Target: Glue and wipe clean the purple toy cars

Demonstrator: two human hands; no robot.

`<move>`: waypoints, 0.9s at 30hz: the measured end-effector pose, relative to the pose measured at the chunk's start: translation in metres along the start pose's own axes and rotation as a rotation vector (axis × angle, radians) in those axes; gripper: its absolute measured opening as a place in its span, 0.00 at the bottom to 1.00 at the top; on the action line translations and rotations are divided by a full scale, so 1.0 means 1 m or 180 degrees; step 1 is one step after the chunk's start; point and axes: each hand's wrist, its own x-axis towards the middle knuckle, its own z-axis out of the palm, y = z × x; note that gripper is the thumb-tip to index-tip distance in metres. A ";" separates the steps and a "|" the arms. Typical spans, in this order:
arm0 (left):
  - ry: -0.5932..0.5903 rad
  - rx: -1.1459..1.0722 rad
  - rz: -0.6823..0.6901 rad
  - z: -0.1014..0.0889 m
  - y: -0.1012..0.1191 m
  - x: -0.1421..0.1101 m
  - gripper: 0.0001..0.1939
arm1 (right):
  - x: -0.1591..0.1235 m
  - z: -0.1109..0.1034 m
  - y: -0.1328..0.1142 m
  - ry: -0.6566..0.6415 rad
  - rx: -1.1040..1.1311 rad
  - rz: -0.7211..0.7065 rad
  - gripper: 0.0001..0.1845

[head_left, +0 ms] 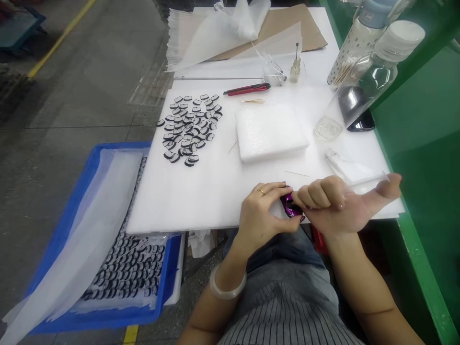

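A small, glossy purple part with a dark hollow [290, 205] is held near the table's front edge. My left hand [260, 213] pinches it from the left, fingers over the top and thumb below. From the right, my right hand [330, 203] presses against the part with curled fingers, its thumb stretched out sideways. Whether those curled fingers hide anything else I cannot tell. Beyond my right hand lies a crumpled clear-white wrapper [348, 170], partly behind the thumb. A thin stick [296, 173] lies just ahead of the part.
Several small black-and-white pieces [192, 124] are spread at the left. A white foam block [271, 132], red cutter [247, 89], small vial [294, 71] and clear bottle [373, 76] stand or lie farther back. A blue tray [89, 167] of similar pieces sits below left; a green wall [420, 124] borders the right.
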 end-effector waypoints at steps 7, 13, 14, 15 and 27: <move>0.0039 0.0013 0.0033 0.000 0.000 0.000 0.20 | -0.002 0.000 0.002 -0.0042 -0.0196 -0.0103 0.40; -0.0009 0.0003 -0.0052 0.000 0.001 0.000 0.20 | -0.007 0.004 0.005 -0.0156 -0.0529 -0.0262 0.38; -0.0010 0.0012 -0.0066 0.000 0.001 0.000 0.20 | -0.008 0.004 0.005 -0.0160 -0.0575 -0.0240 0.38; -0.0007 0.0020 -0.0073 0.001 0.001 0.000 0.20 | -0.009 0.005 0.003 -0.0156 -0.0621 -0.0201 0.38; 0.0033 0.0096 -0.0123 0.003 0.003 -0.001 0.23 | -0.012 0.011 -0.015 0.0083 -0.1318 0.0149 0.39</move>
